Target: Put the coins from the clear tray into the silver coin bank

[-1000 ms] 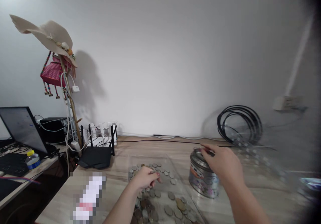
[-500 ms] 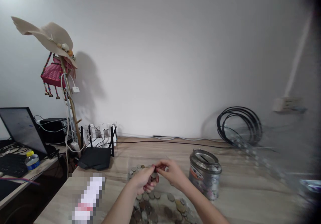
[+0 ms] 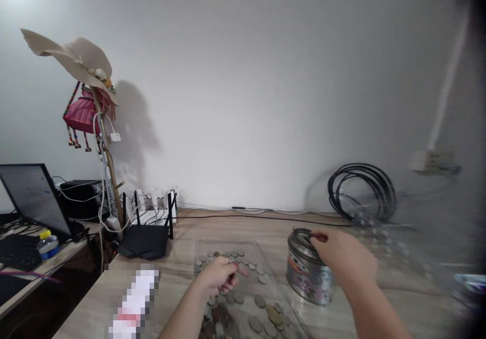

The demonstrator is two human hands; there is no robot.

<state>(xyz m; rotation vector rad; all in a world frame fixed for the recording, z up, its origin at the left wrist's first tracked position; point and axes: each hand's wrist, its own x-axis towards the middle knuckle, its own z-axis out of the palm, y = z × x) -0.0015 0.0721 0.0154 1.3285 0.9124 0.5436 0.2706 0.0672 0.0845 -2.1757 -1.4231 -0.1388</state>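
My right hand (image 3: pixel 343 255) is over the silver tin (image 3: pixel 308 280), its fingers pinched at the slot in the lid. They are closed on a coin, which is mostly hidden by the fingers. My left hand (image 3: pixel 222 274) hovers above a clear tray (image 3: pixel 261 258) of loose coins (image 3: pixel 255 324). Its index finger points to the right while the other fingers curl in on coins, largely out of sight. The tin stands upright to the right of the tray and has a floral pattern with an orange label.
A black router (image 3: pixel 144 240) is at the left, with a blurred-out white and pink item (image 3: pixel 134 301) in front of it. Coiled black cable (image 3: pixel 360 192) leans on the wall. Farther left are a monitor (image 3: pixel 32 197), a small bottle (image 3: pixel 48 244) and a stand with a hat (image 3: pixel 81 58).
My right hand has moved from my left hand's fingertips rightward to the tin's lid. My left hand has stayed over the tray, its index finger now stretched out.
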